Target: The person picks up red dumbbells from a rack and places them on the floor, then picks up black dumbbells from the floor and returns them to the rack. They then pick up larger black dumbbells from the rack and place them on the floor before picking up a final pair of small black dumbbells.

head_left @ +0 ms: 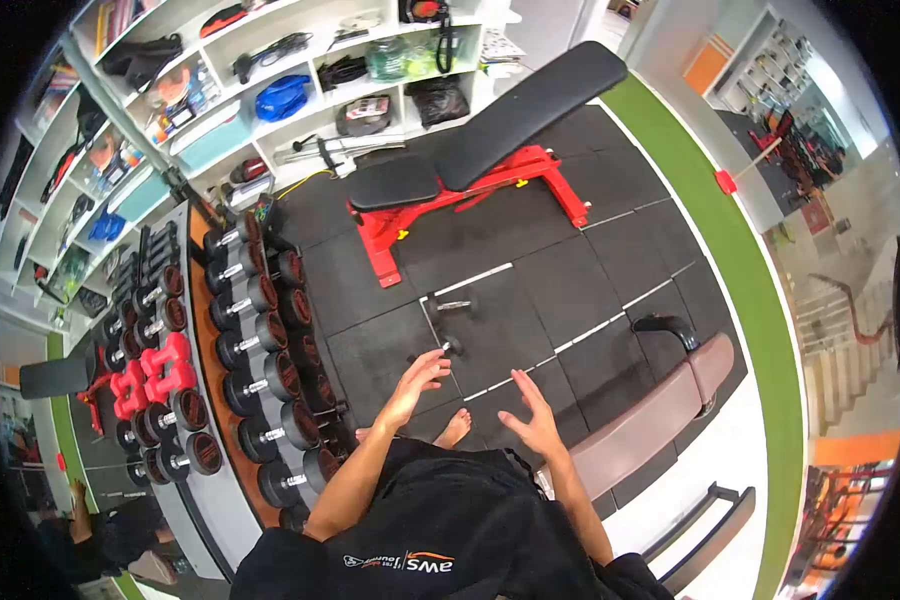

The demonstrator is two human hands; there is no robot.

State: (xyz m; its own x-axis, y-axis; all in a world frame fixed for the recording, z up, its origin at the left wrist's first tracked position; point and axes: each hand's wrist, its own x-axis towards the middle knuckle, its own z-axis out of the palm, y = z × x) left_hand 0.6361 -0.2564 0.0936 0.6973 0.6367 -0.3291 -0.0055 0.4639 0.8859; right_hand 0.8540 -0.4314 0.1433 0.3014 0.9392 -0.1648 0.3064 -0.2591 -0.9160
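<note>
My left hand (417, 385) is raised in front of my body with its fingers spread and slightly curved, holding nothing. Level with it on the other side, my right hand (535, 415) is also empty, thumb and fingers apart. Just beyond the left fingertips, a small dumbbell (450, 347) lies on the black mat floor, partly hidden against the dark tiles. A chrome-handled dumbbell (455, 305) rests a little farther off, inside a corner of white floor lines. A brown padded bench (640, 420) stands to the right of my right hand.
To my left, a rack (210, 370) carries rows of black dumbbells beside a mirror (100, 300). A black adjustable bench (530, 110) on a red frame (375, 250) stands ahead. White shelves (310, 50) line the back. Green turf (710, 170) runs along the right.
</note>
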